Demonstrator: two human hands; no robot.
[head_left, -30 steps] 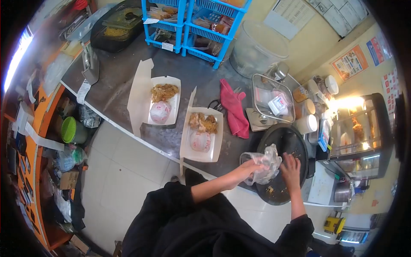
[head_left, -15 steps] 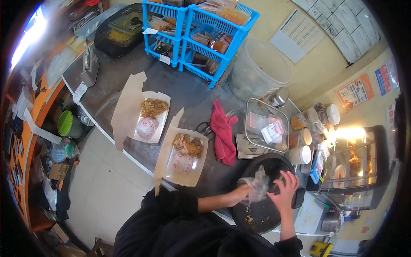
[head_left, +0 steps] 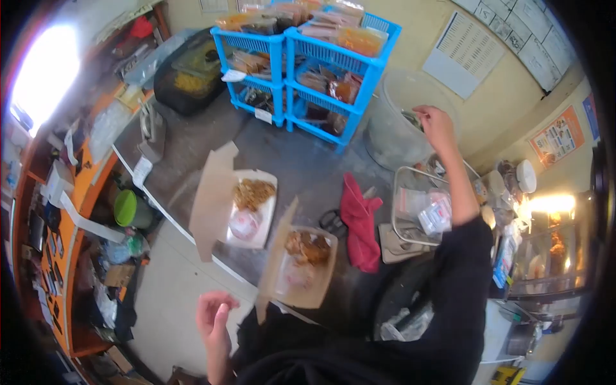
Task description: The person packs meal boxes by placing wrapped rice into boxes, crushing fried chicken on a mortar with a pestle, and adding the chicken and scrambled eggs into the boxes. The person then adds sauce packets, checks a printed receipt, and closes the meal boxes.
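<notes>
My right hand (head_left: 437,128) reaches over the rim of a large translucent plastic bucket (head_left: 391,138). Its fingers are pinched together near a small greenish item; I cannot make out whether they hold it. My left hand (head_left: 215,321) hangs past the table edge, fingers loosely curled and apart, nothing in them. Closest to it is an open paper box (head_left: 330,266) with fried chicken (head_left: 308,246) and a wrapped round bundle (head_left: 298,274). A second open box (head_left: 269,215) behind holds fried chicken (head_left: 255,194) and a wrapped bundle (head_left: 244,224). Crumpled clear plastic (head_left: 410,324) lies in a black pan (head_left: 391,298), partly hidden by my right sleeve.
Blue tiered baskets (head_left: 346,122) full of sachets stand at the back. A red cloth (head_left: 360,224), black scissors (head_left: 332,222) and a wire-rimmed basket (head_left: 401,221) lie nearby. Lidded jars (head_left: 526,176) and a lit display case (head_left: 552,256) are at right.
My right hand has gone from over the black pan up to the bucket. My left hand has let go of the clear plastic and swung left past the boxes. The view has shifted.
</notes>
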